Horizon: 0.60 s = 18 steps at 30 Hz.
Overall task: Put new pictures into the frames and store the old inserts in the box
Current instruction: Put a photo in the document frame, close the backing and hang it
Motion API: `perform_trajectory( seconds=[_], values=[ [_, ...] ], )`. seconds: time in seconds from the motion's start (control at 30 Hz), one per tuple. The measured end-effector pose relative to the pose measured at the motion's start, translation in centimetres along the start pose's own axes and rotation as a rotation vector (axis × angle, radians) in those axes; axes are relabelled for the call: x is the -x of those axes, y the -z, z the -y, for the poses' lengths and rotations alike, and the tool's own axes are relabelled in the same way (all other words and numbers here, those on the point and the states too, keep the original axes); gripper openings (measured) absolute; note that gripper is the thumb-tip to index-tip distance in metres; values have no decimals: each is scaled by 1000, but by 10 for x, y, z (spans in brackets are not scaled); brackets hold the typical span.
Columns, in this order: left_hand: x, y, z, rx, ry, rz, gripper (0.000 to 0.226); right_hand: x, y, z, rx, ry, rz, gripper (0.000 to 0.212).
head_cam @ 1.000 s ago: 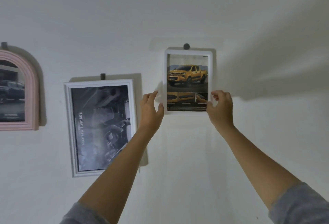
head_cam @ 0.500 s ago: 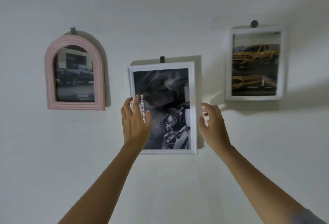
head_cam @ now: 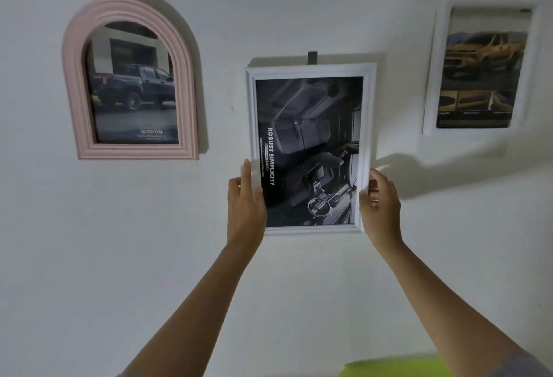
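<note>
White frame (head_cam: 311, 70), side edges seemingly gripped by left hand (head_cam: 245, 212), right hand (head_cam: 381, 209).

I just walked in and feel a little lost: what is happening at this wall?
A person grips the middle white frame by its lower side edges, left hand and right hand one on each. It sits under a grey hook. The pink arched frame on its left and the second white frame on its right are untouched.
</note>
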<state>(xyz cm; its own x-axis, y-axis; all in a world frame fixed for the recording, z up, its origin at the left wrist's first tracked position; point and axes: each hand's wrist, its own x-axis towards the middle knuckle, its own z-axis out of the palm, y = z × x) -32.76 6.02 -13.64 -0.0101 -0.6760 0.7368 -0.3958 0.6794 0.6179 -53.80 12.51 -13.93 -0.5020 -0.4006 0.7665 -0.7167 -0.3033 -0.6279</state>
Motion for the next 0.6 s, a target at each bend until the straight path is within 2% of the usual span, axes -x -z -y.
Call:
perform_trajectory(
  seconds=[0.37, 0.6],
  values=[
    [15, 30, -18, 146, 27, 16, 51, 20, 30, 29, -155, -17, 4, 35],
    [57, 58, -46, 130, 125, 23, 52, 61, 73, 60, -337, -69, 154, 35]
  ],
)
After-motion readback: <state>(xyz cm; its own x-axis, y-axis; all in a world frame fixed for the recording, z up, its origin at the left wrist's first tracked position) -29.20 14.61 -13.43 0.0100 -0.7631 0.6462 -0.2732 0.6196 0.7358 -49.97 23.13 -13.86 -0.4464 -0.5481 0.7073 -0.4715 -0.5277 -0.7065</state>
